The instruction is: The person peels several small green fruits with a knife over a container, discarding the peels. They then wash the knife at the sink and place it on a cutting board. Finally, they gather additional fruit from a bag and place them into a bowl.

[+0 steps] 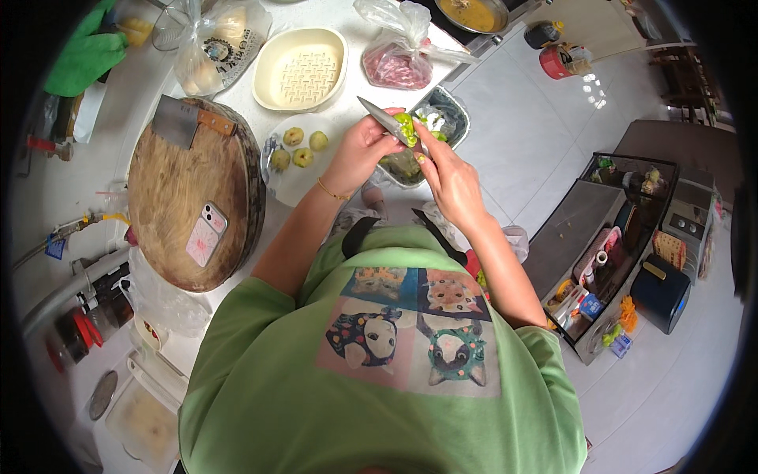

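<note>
My left hand (369,146) is closed around a small bright green vegetable (406,126), partly cut, with pale flesh showing; its exact kind I cannot tell. A knife (384,118) lies against it, its pointed blade toward the far left and its handle in my closed right hand (450,170). Both hands are over the near side of a bag-lined bin (464,118) with pale and green scraps in it. Left of my left hand, several small round yellow-green pieces (302,158), browned on the surface, rest on a white plate (294,188).
A round wooden chopping board (178,197) bears a cleaver (175,122) and a phone (207,235). Behind the plate are a cream basket (326,67), bagged meat (397,67) and another plastic bag (225,51). A pan (474,14) stands far right; a dark rack (576,229) is at right.
</note>
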Demonstrator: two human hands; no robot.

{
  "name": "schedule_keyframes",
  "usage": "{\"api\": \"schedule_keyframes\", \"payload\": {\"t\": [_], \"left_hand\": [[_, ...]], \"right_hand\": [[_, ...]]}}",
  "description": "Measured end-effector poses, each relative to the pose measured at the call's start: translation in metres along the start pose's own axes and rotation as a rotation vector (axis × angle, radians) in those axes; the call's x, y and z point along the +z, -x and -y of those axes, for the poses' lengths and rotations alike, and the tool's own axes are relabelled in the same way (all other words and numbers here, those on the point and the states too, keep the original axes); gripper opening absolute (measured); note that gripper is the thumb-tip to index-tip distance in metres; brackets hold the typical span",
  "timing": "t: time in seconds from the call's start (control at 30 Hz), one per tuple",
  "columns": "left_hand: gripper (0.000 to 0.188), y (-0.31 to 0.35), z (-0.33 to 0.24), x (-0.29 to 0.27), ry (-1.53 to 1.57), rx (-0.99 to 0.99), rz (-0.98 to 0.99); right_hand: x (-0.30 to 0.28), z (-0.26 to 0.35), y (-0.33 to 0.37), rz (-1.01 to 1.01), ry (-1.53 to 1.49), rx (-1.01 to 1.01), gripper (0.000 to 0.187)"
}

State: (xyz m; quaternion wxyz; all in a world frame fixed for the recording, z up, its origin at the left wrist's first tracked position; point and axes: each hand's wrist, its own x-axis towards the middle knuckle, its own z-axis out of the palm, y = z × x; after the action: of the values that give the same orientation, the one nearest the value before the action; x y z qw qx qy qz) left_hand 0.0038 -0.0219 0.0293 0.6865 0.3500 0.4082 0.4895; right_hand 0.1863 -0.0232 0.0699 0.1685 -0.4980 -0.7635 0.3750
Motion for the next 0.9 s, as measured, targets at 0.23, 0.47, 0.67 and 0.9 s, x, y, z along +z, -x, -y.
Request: {"api": "schedule_keyframes", "payload": {"t": [0.23,0.47,0.67,0.9], "left_hand": [[0.042,0.0,-0.004,0.004,-0.001,0.019,-0.015],[0.042,-0.003,-0.005,0.0,-0.047,0.043,0.024],[0.046,-0.005,-0.006,-0.006,-0.048,0.01,0.068],[0.043,-0.006,-0.008,-0.008,-0.05,0.039,0.067]], "right_hand": [[0.003,0.001,0.002,-0.028,-0.199,0.034,0.049],[0.001,0.004,0.002,-0.056,-0.103,0.013,0.047],[-0.002,0.004,0.0,-0.041,-0.084,0.013,0.047],[-0.002,0.004,-0.003,-0.01,-0.048,0.006,0.048]]}}
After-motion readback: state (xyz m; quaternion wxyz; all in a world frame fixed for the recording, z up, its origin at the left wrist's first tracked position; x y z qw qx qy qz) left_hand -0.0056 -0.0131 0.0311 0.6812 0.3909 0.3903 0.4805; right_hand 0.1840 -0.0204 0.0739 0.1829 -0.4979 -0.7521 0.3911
